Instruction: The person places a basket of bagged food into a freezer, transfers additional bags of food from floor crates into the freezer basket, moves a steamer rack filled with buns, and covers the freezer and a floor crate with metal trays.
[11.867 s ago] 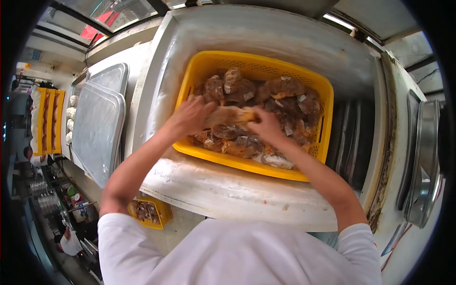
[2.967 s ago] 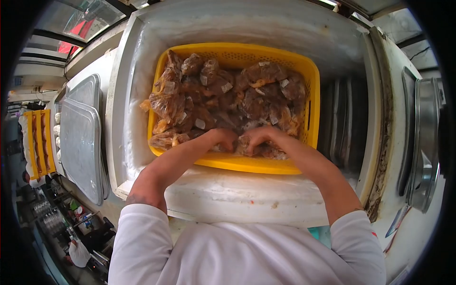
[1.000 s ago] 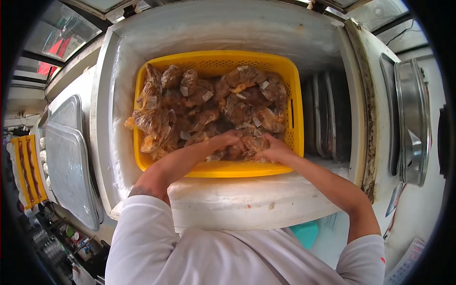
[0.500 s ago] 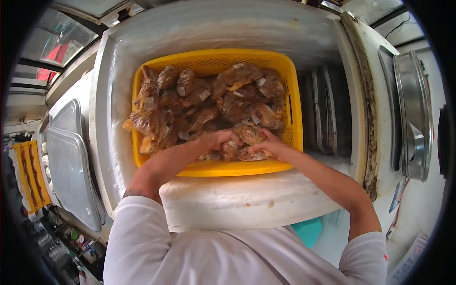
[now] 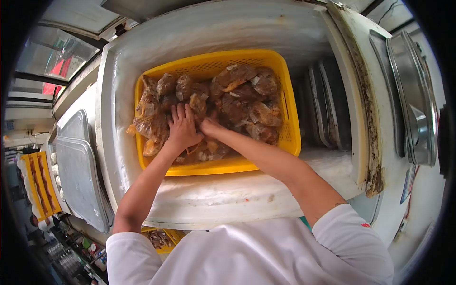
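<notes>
The left hand (image 5: pixel 182 133) is spreading its fingers over bags (image 5: pixel 263 114) in the yellow basket (image 5: pixel 218 168), mid-frame; bags are hiding the right hand's (image 5: pixel 210 127) fingertips, grip unclear. Light pressure is probably sparing the plastic.

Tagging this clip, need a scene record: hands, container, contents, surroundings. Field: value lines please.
left hand: left hand, fingers spread over the pile
right hand: right hand, beside the left, fingertips hidden among the bags
contents: clear bags of brown food, several with pale labels
container: yellow basket, perforated, inside a white chest
overhang: one bag end pokes past the basket's left rim
beside basket: dark trays on edge, picture right
outside chest: grey trays left, metal pan right
</notes>
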A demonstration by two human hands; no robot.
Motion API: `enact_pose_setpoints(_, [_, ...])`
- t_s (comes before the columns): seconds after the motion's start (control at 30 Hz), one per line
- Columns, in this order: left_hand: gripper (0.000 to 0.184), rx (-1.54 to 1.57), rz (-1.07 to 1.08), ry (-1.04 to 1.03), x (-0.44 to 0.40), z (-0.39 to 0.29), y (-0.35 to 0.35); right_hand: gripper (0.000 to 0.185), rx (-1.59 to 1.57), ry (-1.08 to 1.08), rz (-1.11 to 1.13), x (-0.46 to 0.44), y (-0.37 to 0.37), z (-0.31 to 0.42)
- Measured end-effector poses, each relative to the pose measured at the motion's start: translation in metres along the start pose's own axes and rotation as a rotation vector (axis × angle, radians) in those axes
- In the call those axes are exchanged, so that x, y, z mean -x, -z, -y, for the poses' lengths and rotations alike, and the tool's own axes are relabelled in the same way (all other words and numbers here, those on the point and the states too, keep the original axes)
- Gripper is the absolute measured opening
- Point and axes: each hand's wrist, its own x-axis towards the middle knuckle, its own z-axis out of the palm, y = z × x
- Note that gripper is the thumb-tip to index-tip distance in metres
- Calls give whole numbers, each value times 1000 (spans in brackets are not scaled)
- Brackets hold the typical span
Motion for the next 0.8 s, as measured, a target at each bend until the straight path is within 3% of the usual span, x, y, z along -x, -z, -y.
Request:
enact_pose_setpoints(0.07, [88, -120, -50, -85, 4, -2, -7, 67, 264, 112, 255, 8, 8, -4])
enact_pose_setpoints(0.13, [90, -135, 175, 21, -16, -8, 12, 53, 49, -89, 376, 56, 79, 36])
enact_pose_setpoints(0.17, [90, -136, 163, 27, -16, -18, 30, 47, 138, -47, 303, 73, 97, 33])
enact_pose_setpoints(0.2, [80, -180, -6, -25, -13, -35, 52, 42, 219, -12, 232, 92, 112, 26])
enact_pose_setpoints(0.23, [70, -219, -160, -81, -9, -48, 59, 41, 202, -208, 264, 120, 136, 32])
enact_pose_setpoints(0.3, [49, 125, -151, -372, -16, -53, 18, 43, 142, -545, 260, 164, 157, 32])
enact_pose_setpoints(0.33, [44, 262, 138, -368, -17, -75, 20, 46, 99, -678, 214, 182, 158, 25])
enact_pose_setpoints(0.37, [39, 393, 424, -360, -19, -100, 24, 44, -68, -618, 95, 175, 135, -31])
enact_pose_setpoints(0.43, [45, 423, 700, -164, -30, -118, -32, 39, -409, -454, -101, 161, 91, -143])
enact_pose_setpoints(0.47, [45, 424, 697, -174, -35, -126, -40, 40, -604, -513, -86, 161, 99, -131])
enact_pose_setpoints(0.5, [52, 611, 786, 48, -39, -135, -47, 41, -794, -580, -82, 162, 109, -118])
enact_pose_setpoints(0.53, [59, 794, 868, 279, -43, -138, -55, 46, -1186, -695, -50, 161, 113, -102])
enact_pose_setpoints(0.57, [59, 792, 875, 275, -44, -134, -89, 46, -1190, -698, -55, 158, 107, -90])
enact_pose_setpoints(0.63, [77, 1788, 936, 100, -41, -123, -164, 42, -1118, -808, -480, 154, 95, -72])
enact_pose_setpoints(0.67, [77, 1785, 939, 93, -45, -132, -153, 42, -1120, -804, -487, 149, 95, -75])
enact_pose_setpoints(0.73, [58, 1284, 780, 713, -45, -154, -112, 42, -1108, -948, -616, 145, 90, -79])
enact_pose_setpoints(0.8, [58, 1332, 717, 638, -41, -154, -98, 44, -1100, -1005, -658, 156, 96, -63])
